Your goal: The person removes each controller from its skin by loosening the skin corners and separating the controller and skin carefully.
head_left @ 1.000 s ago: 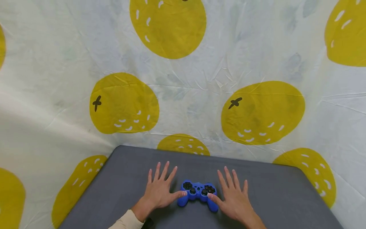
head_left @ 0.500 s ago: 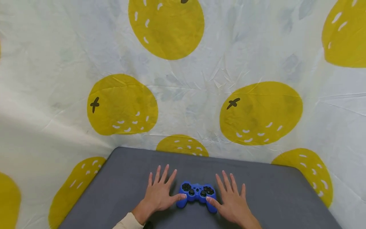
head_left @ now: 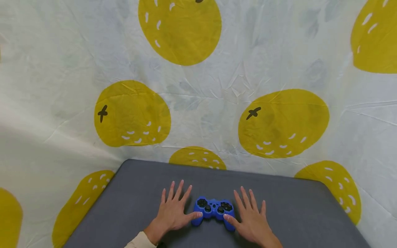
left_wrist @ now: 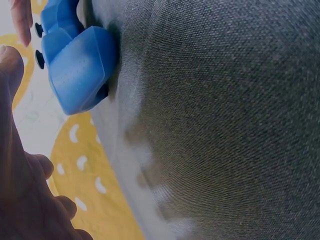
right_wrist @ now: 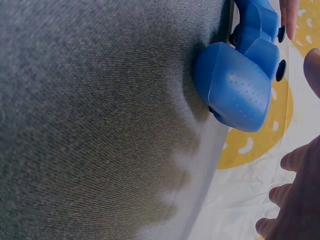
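Note:
A blue game controller (head_left: 214, 210) with black thumbsticks and buttons lies on a dark grey table (head_left: 142, 186), its two grips toward the person. My left hand (head_left: 173, 212) is spread flat to its left, palm down, its thumb overlapping the left grip in the head view. On the other side my right hand (head_left: 252, 220) is spread the same way, with its thumb over the right grip. Both wrist views show the thumbs held above the controller (left_wrist: 80, 70), a gap between thumb and plastic. Neither hand grips anything.
A pale cloth (head_left: 204, 120) printed with large yellow fruits hangs behind and along the sides of the table. The table's far edge meets this cloth. A light sleeve (head_left: 141, 240) covers the left forearm.
Both hands have sunk slightly toward the person in the head view, fingers still spread. The head view has shifted a little; the controller keeps its place on the table.

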`<state>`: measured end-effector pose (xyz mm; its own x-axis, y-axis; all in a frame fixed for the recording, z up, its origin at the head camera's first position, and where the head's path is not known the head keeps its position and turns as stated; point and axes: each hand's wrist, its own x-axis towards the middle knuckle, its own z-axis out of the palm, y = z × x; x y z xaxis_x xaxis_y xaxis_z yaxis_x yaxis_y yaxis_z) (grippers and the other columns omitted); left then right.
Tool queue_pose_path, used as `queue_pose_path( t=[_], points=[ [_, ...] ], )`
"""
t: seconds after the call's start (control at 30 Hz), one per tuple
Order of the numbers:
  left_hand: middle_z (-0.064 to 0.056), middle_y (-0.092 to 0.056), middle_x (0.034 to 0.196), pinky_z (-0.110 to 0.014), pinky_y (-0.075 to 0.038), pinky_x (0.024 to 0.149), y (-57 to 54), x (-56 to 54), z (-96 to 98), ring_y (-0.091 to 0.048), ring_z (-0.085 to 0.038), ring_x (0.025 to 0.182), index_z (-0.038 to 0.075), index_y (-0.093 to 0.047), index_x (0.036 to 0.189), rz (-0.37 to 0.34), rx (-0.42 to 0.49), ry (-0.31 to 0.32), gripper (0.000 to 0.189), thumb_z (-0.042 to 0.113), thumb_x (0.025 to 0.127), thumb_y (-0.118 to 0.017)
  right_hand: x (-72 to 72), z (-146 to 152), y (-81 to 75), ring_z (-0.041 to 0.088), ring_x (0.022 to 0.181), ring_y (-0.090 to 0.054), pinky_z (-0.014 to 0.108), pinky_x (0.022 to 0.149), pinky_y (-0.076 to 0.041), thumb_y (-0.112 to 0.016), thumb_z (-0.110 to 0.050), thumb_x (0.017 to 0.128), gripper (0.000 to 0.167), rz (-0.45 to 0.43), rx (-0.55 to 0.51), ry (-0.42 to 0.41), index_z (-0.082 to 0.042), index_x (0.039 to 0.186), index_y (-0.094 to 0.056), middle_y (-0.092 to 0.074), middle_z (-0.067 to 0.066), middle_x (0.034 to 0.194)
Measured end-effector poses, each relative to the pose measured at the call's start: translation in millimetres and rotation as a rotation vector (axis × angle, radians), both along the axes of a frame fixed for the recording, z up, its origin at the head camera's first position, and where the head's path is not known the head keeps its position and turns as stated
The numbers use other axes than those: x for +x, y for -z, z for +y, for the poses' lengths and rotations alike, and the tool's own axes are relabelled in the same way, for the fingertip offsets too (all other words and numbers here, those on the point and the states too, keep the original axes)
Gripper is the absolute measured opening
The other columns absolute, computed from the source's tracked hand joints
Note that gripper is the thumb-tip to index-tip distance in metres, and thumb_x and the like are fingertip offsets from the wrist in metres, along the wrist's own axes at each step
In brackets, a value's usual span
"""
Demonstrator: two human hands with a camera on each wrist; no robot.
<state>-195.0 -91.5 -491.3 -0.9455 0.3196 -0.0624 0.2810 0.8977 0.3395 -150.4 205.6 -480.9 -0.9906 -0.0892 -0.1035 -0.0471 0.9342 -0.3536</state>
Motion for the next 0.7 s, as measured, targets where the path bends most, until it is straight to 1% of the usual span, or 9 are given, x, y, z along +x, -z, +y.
queue_pose_path(
  t=[0.17, 0.27, 0.53, 0.7],
  points=[
    [-0.006, -0.011, 0.178, -0.073, -0.006, 0.126, -1.5, 1.7, 0.6, -0.004, -0.043, 0.164, 0.035, -0.023, 0.167, 0.004, 0.006, 0.006, 0.102, 0.092, 0.085, -0.043, -1.3, 1, 0.8, 0.051, 0.161, -0.001, 0.086, 0.113, 0.003, -0.050, -0.078, 0.094, 0.099, 0.025, 0.008, -0.007, -0.018, 0.168, -0.024, -0.008, 0.015, 0.177],
    [-0.007, -0.011, 0.177, -0.073, -0.006, 0.126, -1.3, 3.5, 0.0, -0.004, -0.043, 0.164, 0.033, -0.024, 0.167, -0.009, 0.005, 0.009, 0.103, 0.092, 0.085, -0.044, -0.3, 3, 1.3, 0.050, 0.161, -0.002, 0.086, 0.113, 0.003, -0.050, -0.079, 0.094, 0.099, 0.011, 0.015, -0.006, -0.018, 0.168, -0.024, -0.007, 0.015, 0.177],
    [-0.008, -0.011, 0.177, -0.073, -0.006, 0.126, 8.9, 3.3, -0.3, -0.005, -0.043, 0.164, 0.030, -0.025, 0.167, -0.018, 0.007, 0.018, 0.104, 0.093, 0.085, -0.041, 0.1, 5, 3.4, 0.052, 0.160, 0.000, 0.087, 0.112, 0.005, -0.050, -0.079, 0.093, 0.099, -0.015, -0.015, -0.005, -0.017, 0.167, -0.025, -0.007, 0.017, 0.177],
    [-0.008, -0.010, 0.177, -0.072, -0.005, 0.126, 10.6, 3.5, -0.1, -0.004, -0.043, 0.164, 0.030, -0.024, 0.167, -0.035, 0.003, 0.026, 0.105, 0.093, 0.085, -0.041, -0.4, 6, 7.1, 0.052, 0.160, -0.001, 0.087, 0.111, 0.004, -0.050, -0.081, 0.092, 0.101, -0.015, -0.013, -0.003, -0.017, 0.167, -0.026, -0.008, 0.017, 0.176]
  ],
)
